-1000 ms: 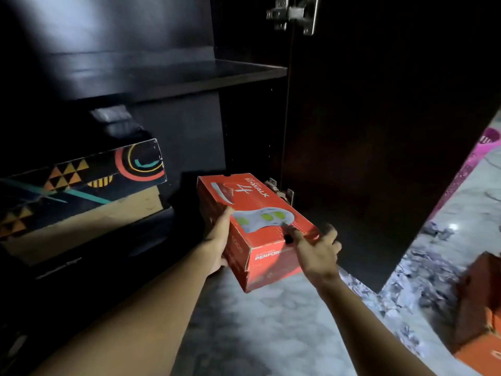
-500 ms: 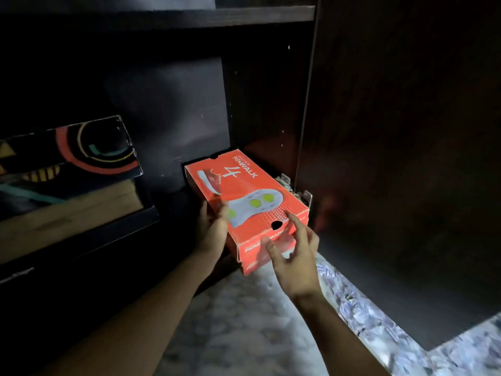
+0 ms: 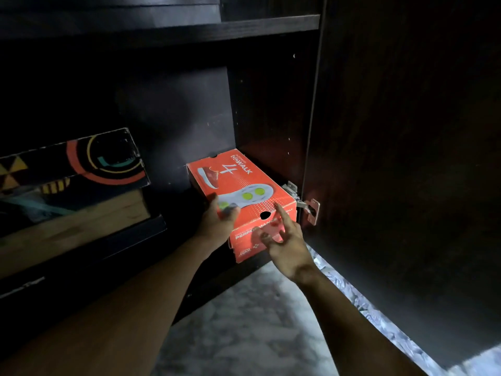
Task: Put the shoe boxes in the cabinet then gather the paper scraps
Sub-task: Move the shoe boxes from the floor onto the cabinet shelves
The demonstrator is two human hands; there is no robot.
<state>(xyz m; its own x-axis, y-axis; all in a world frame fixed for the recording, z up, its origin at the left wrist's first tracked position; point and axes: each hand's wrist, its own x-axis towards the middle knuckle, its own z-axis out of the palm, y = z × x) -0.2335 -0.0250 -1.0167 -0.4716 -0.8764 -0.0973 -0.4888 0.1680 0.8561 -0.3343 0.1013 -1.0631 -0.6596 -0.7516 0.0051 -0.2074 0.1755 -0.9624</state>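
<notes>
A red cardboard shoe box (image 3: 245, 189) with a large 4 printed on its lid is lying partly inside the lowest compartment of a dark wooden cabinet (image 3: 168, 109), at its right end, close to the side wall. Its near end is sticking out past the cabinet's front edge, above the grey marble floor (image 3: 244, 329). Whether its base is resting on the cabinet floor cannot be told.

The left hand (image 3: 217, 225) is gripping the box's near left corner, thumb lying on the lid and fingers curling round the side, though it is blurred. The right hand (image 3: 286, 240) is spreading its straight fingers against the near end, index fingertip touching the lid's edge.

A silver metal hinge (image 3: 309, 210) is showing just right of the box, on the open dark cabinet door (image 3: 406, 137). A black patterned box (image 3: 81, 165) is sitting to the left. Pale paper scraps (image 3: 379, 317) are lying beneath the door.
</notes>
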